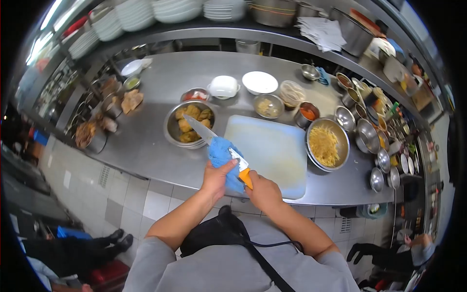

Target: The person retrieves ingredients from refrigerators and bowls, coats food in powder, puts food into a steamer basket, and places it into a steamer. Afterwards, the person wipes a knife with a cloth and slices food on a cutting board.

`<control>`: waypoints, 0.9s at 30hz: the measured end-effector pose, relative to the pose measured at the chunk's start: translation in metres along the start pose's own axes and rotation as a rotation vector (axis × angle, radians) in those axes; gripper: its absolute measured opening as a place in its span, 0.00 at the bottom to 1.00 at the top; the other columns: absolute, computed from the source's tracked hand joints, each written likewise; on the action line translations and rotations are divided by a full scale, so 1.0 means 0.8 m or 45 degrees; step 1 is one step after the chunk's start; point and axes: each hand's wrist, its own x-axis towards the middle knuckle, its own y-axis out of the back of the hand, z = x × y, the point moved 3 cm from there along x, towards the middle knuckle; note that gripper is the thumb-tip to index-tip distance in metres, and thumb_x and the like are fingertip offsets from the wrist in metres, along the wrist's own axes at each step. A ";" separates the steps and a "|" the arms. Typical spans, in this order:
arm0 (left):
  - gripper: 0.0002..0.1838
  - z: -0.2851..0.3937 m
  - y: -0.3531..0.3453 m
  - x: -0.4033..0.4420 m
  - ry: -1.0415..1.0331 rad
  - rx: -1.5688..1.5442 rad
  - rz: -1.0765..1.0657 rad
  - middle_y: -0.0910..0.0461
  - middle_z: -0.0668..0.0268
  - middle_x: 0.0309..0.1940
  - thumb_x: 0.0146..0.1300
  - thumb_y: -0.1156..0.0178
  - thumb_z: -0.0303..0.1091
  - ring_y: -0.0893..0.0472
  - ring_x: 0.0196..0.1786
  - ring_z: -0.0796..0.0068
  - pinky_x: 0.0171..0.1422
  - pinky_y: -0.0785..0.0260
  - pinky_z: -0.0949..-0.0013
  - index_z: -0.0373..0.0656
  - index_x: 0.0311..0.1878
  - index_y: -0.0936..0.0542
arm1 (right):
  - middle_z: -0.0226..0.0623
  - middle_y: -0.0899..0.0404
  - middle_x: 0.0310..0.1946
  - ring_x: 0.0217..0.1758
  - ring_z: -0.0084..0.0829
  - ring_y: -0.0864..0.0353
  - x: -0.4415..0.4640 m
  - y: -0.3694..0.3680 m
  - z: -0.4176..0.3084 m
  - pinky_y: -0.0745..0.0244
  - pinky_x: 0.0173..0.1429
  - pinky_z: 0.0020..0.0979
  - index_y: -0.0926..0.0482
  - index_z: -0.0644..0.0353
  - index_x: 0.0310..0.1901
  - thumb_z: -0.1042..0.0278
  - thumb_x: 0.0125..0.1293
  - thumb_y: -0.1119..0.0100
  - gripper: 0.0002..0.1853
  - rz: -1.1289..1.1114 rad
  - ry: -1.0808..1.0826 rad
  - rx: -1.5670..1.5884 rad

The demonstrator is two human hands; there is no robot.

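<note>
A blue cloth [220, 150] is folded around the blade of a knife [198, 128], and my left hand [214, 179] grips it there. The blade's tip sticks out of the cloth toward the upper left, above the edge of a metal bowl of browned food pieces [189, 137]. My right hand [264, 191] is closed around the knife's orange handle. A whitish part of the knife shows between the cloth and that handle. Both hands are over the near left edge of a white cutting board [272, 160], which has faint yellowish stains.
Shredded yellow food fills a metal bowl [325, 146] right of the board. Behind it stand a pot of orange food [307, 114], a white plate [260, 83] and small bowls. Stacked plates [176, 10] line the overhead shelf. Other people's legs show at both sides.
</note>
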 end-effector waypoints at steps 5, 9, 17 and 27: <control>0.27 -0.010 0.027 -0.043 -0.007 -0.377 -0.217 0.17 0.64 0.54 0.65 0.29 0.22 0.17 0.57 0.66 0.66 0.24 0.58 0.44 0.65 0.27 | 0.49 0.15 0.41 0.43 0.55 0.13 0.007 -0.021 -0.003 0.18 0.45 0.52 0.30 0.61 0.56 0.61 0.67 0.35 0.21 -0.116 -0.026 -0.021; 0.27 -0.021 0.049 -0.030 -0.128 -0.083 -0.137 0.19 0.63 0.58 0.66 0.29 0.24 0.18 0.60 0.66 0.66 0.23 0.56 0.45 0.66 0.27 | 0.49 0.15 0.39 0.41 0.53 0.12 0.007 -0.030 -0.013 0.18 0.45 0.52 0.29 0.61 0.54 0.62 0.66 0.35 0.20 -0.025 0.102 -0.027; 0.16 0.014 0.113 -0.012 -0.143 -0.200 0.567 0.15 0.66 0.42 0.63 0.27 0.23 0.14 0.44 0.67 0.51 0.19 0.58 0.43 0.53 0.19 | 0.44 0.15 0.35 0.39 0.48 0.11 -0.001 -0.034 -0.010 0.18 0.43 0.50 0.25 0.56 0.54 0.64 0.64 0.34 0.19 -0.179 0.336 -0.262; 0.23 0.116 0.391 0.106 -0.679 0.713 0.892 0.16 0.60 0.53 0.65 0.27 0.34 0.16 0.53 0.59 0.61 0.23 0.53 0.41 0.62 0.21 | 0.48 0.13 0.41 0.42 0.53 0.13 -0.127 -0.023 0.134 0.19 0.45 0.51 0.22 0.56 0.52 0.60 0.62 0.31 0.19 -0.172 -0.177 -0.200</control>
